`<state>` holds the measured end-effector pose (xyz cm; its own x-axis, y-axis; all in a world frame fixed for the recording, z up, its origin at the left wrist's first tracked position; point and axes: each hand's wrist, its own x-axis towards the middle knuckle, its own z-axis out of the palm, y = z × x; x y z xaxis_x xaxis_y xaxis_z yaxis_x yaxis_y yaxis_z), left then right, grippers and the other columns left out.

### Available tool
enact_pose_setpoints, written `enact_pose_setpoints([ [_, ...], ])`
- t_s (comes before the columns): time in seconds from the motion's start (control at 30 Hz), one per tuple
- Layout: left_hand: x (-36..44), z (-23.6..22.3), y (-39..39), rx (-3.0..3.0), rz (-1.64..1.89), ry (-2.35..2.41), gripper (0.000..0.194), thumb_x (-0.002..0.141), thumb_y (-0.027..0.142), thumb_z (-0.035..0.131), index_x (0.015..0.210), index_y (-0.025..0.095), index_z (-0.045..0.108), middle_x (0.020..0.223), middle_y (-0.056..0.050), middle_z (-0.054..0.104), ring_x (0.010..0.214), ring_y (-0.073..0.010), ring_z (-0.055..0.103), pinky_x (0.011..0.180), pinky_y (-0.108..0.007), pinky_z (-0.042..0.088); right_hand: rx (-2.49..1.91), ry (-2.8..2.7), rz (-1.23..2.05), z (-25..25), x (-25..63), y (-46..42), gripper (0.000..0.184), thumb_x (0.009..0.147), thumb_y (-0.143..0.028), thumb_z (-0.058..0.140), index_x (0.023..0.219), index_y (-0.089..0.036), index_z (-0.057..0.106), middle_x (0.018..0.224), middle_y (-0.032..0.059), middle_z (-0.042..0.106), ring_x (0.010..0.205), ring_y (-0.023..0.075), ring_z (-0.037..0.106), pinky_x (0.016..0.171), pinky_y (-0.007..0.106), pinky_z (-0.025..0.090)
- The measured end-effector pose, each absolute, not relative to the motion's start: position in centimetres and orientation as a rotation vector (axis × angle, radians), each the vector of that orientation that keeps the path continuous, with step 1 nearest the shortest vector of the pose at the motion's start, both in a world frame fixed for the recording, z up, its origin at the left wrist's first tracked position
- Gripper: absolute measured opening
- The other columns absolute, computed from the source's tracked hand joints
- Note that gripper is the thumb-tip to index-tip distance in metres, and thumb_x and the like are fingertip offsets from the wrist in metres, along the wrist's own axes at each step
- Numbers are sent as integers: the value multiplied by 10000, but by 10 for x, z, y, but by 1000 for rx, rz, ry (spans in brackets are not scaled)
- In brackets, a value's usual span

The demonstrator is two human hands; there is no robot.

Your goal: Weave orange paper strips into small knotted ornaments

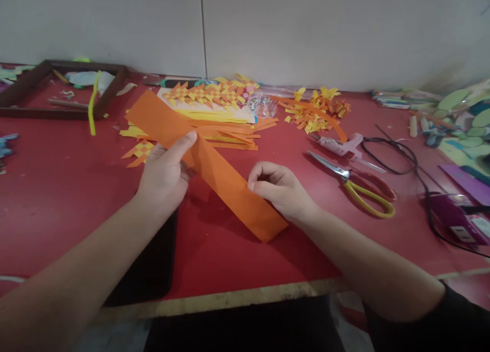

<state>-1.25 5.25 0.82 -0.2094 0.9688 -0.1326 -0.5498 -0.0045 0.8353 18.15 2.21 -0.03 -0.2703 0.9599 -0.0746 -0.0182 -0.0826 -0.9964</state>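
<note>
A wide strip of orange paper (225, 181) slants across the middle of the view, held above the red table. My left hand (164, 168) grips it near its middle, thumb on top and fingers underneath. Thumb and index finger of my right hand (277, 189) are pinched at the strip's upper edge, toward its lower right end. Behind the strip lie loose orange and yellow paper strips (229, 135). A woven orange-and-yellow paper fish (142, 149) sits just beyond my left hand. Several similar woven pieces (206, 94) rest farther back.
Scissors (346, 174) with red and yellow handles lie to the right, beside a pink glue gun (340, 145) and its black cord. Paper scraps (317, 109) are heaped behind. A dark tablet-like slab (153, 260) lies under my left forearm. A brown frame (46, 112) stands back left.
</note>
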Motion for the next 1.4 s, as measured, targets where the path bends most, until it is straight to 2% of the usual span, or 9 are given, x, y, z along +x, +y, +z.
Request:
enact_pose_setpoints([
  [0.27,-30,24,69,431,1813,983,157,757,70,698,722,219,663,712,77,729,773,-115,695,707,-221,575,-1075,-1336,1470,-7,194,31,71,671,-141,637,630,-179,593,555,-61,527,482,65,425,469,215,309],
  [0.47,-56,32,80,352,1851,1019,215,907,186,622,712,278,624,753,110,749,1126,-120,650,828,-238,556,-984,-1093,1534,-6,205,38,111,618,-80,569,582,-185,580,500,-39,532,448,90,465,426,216,325],
  [0.53,-54,35,79,291,1812,1031,265,958,199,556,702,248,606,710,91,742,1029,-113,691,819,-236,562,-949,-966,1538,-1,207,43,111,590,-84,552,544,-185,555,500,-37,505,450,91,462,414,212,318],
  [0.67,-33,42,62,203,1372,944,252,968,156,470,765,161,619,591,23,676,529,-83,650,531,-165,554,-950,-775,1540,5,209,51,98,639,-143,572,558,-188,539,536,-29,485,492,98,474,440,213,379],
  [0.8,-16,47,41,86,1067,661,241,992,150,437,841,138,624,632,6,651,523,-42,651,508,-78,530,-927,-776,1540,4,209,52,68,697,-182,593,631,-190,582,602,-12,550,574,111,542,528,213,473],
  [0.9,-13,42,34,119,1050,711,181,964,163,525,823,155,638,597,43,646,474,-31,644,420,-51,480,-876,-861,1689,3,206,48,69,742,-254,632,721,-188,636,661,2,628,618,128,612,584,233,523],
  [1.13,-5,7,33,475,933,800,115,717,135,815,768,153,714,675,4,735,620,-122,710,618,-201,599,-759,-973,2133,-3,195,35,275,802,-425,715,849,-159,662,778,34,704,710,167,689,671,309,590],
  [1.27,-2,-1,30,605,903,728,164,717,189,829,862,156,758,829,-37,776,808,-170,733,815,-280,584,-774,-950,2190,-5,190,30,331,795,-454,732,930,-157,673,833,41,704,749,158,676,724,327,595],
  [1.4,-2,-2,28,696,926,705,203,740,176,813,935,169,755,924,-44,779,907,-179,722,886,-287,547,-853,-859,2097,-4,189,27,296,759,-354,787,967,-176,674,847,23,713,745,137,677,710,266,568],
])
